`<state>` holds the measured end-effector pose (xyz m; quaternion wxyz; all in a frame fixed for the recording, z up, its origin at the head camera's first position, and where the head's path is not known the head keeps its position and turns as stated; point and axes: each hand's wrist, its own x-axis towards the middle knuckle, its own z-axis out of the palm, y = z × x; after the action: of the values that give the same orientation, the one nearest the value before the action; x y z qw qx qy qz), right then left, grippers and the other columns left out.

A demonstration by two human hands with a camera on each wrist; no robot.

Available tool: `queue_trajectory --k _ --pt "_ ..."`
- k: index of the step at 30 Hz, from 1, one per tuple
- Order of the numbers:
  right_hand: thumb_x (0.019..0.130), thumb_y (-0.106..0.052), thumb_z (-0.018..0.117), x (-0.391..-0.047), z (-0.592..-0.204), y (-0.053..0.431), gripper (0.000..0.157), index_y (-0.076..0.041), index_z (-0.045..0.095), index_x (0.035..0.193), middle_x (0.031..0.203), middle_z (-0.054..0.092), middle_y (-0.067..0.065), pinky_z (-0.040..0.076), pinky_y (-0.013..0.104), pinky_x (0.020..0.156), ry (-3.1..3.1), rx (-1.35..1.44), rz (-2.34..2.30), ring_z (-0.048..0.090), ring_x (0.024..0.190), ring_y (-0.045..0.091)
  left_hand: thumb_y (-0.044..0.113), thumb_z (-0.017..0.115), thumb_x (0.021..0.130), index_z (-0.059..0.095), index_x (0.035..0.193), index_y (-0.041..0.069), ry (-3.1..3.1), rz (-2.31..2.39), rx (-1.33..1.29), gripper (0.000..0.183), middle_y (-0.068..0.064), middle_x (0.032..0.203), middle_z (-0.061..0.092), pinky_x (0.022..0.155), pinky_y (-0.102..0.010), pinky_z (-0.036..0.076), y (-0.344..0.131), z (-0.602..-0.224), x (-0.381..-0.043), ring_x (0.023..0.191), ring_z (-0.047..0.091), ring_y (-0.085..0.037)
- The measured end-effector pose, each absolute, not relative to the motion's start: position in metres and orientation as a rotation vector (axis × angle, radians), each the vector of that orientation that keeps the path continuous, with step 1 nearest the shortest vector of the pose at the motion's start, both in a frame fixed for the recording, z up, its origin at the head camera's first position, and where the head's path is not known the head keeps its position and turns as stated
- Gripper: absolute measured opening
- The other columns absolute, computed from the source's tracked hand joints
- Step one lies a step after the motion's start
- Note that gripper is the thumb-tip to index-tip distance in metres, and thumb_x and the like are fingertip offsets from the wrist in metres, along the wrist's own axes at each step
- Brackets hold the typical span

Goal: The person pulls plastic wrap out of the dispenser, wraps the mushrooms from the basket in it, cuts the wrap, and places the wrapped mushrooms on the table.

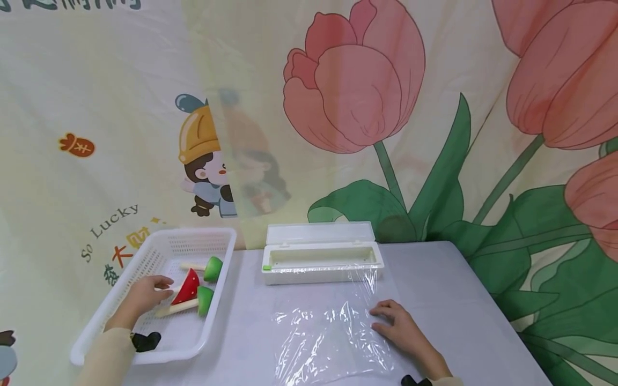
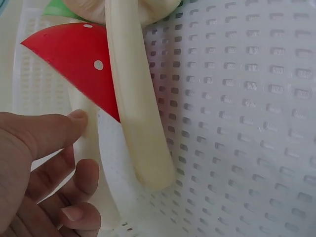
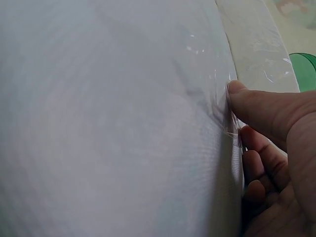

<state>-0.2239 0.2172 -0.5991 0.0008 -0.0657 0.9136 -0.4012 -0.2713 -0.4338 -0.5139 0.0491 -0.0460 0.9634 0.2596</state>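
My left hand [image 1: 140, 297] is over the white basket [image 1: 219, 321], thumb and curled fingers at the pale stem of a red toy mushroom [image 1: 188, 287] with white dots. In the left wrist view the thumb tip lies on that stem [image 2: 85, 101]. A second pale stem [image 2: 140, 118] crosses in front of the red cap. Two green-capped toy mushrooms [image 1: 205, 301] lie beside it. Over the table, my right hand [image 1: 398, 327] pinches the right edge of a sheet of clear plastic film [image 1: 328, 332]. Creases gather at its thumb in the right wrist view.
A long white film box [image 1: 321, 276] stands at the back of the table [image 1: 434, 279] with its lid raised; the film runs from it towards the front. A small green piece [image 1: 267, 267] sits on its left front edge. Behind hangs a printed curtain [image 1: 241, 53].
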Motion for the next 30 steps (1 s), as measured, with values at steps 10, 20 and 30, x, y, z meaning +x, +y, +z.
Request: queue_trajectory --k 10,20,30 --pt "0.084 -0.019 0.084 -0.221 -0.601 0.220 0.024 -0.020 0.078 0.107 0.115 0.064 -0.003 0.048 0.051 0.105 2.867 -0.271 -1.262 0.060 0.116 0.024 0.010 0.077 0.089 0.072 0.112 -0.004 2.937 0.688 -0.059 0.027 -0.021 0.107 0.071 0.089 -0.061 0.053 -0.425 -0.510 -0.265 0.099 0.063 -0.036" --pt "0.083 -0.016 0.085 -0.222 -0.601 0.218 0.023 -0.020 0.078 0.105 0.113 0.064 -0.004 0.047 0.052 0.106 2.881 -0.235 -1.271 0.060 0.116 0.022 0.016 0.072 0.095 0.072 0.116 -0.004 3.125 0.657 0.039 0.028 -0.028 0.115 0.071 0.084 -0.061 0.055 -0.417 -0.479 -0.259 0.104 0.064 -0.045" --pt "0.083 -0.018 0.084 -0.221 -0.599 0.220 0.024 -0.018 0.078 0.106 0.114 0.065 -0.003 0.048 0.053 0.104 2.891 -0.277 -1.265 0.061 0.115 0.025 0.022 0.070 0.098 0.070 0.122 -0.003 3.236 0.719 0.147 0.035 -0.028 0.117 0.071 0.077 -0.054 0.060 -0.390 -0.436 -0.239 0.096 0.068 -0.040"
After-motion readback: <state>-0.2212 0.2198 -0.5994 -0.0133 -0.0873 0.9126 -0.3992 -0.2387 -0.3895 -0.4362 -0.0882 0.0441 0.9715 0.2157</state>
